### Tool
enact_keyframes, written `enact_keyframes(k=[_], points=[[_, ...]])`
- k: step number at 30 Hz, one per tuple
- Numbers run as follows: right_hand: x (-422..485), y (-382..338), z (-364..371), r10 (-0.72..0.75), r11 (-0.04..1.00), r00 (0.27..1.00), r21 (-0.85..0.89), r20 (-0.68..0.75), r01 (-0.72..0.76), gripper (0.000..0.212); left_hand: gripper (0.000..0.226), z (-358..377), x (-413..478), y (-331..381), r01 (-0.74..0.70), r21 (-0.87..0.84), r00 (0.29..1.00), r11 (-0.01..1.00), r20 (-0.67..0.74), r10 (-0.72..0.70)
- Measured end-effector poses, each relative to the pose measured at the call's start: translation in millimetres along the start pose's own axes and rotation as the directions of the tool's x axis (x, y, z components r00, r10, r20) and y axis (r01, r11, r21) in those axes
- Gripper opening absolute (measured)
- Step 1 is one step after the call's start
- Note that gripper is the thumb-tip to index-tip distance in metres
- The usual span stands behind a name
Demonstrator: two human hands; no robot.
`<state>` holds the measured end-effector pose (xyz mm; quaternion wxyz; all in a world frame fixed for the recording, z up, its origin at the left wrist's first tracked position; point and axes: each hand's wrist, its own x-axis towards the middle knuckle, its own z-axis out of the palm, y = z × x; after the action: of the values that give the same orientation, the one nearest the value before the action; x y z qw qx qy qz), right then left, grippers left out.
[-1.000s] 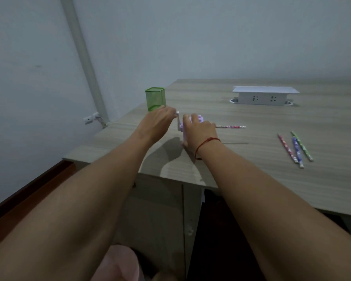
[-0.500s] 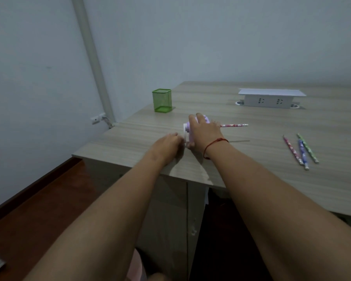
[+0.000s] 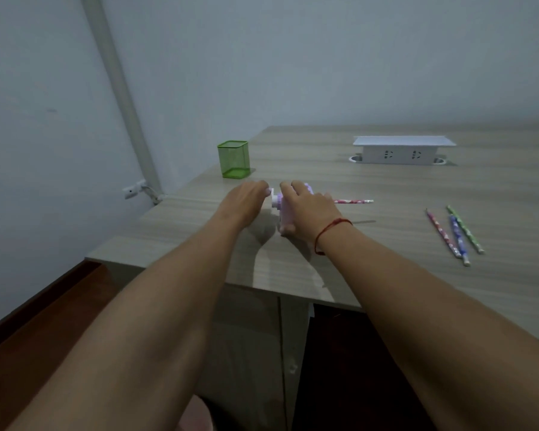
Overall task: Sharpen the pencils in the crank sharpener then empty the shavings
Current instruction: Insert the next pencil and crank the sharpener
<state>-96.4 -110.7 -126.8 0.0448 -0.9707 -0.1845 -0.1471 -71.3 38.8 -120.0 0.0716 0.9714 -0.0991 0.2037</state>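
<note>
Two bare forearms reach over a wood-grain worktop [image 3: 386, 275]. To the right, three patterned pencils [image 3: 455, 234] lie side by side, well apart from the hands. Further in, the right hand [image 3: 308, 209] wraps its fingers over a small lilac crank sharpener [image 3: 282, 208] standing on the worktop. The left hand [image 3: 246, 200] curls its fingers at the crank [image 3: 273, 194], apparently pinching it, though it is mostly hidden. A pencil [image 3: 353, 201] sticks out of the sharpener's right side. Beyond stand a green pen cup [image 3: 234, 159] and a white socket box [image 3: 402, 150].
</note>
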Motion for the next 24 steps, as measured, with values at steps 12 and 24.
enact_keyframes(k=[12,24], points=[[-2.2,-12.5,-10.7,0.002,0.997,1.0,-0.083,-0.003,-0.002,0.065,0.02,-46.9,-42.6,16.9,-0.275,0.128,0.959,0.953,-0.026,0.281],[6.1,-10.5,3.1,0.006,0.998,1.0,-0.057,-0.01,-0.007,0.074,0.016,4.4,-61.9,17.8,-0.114,0.056,0.987,0.992,0.122,0.107]])
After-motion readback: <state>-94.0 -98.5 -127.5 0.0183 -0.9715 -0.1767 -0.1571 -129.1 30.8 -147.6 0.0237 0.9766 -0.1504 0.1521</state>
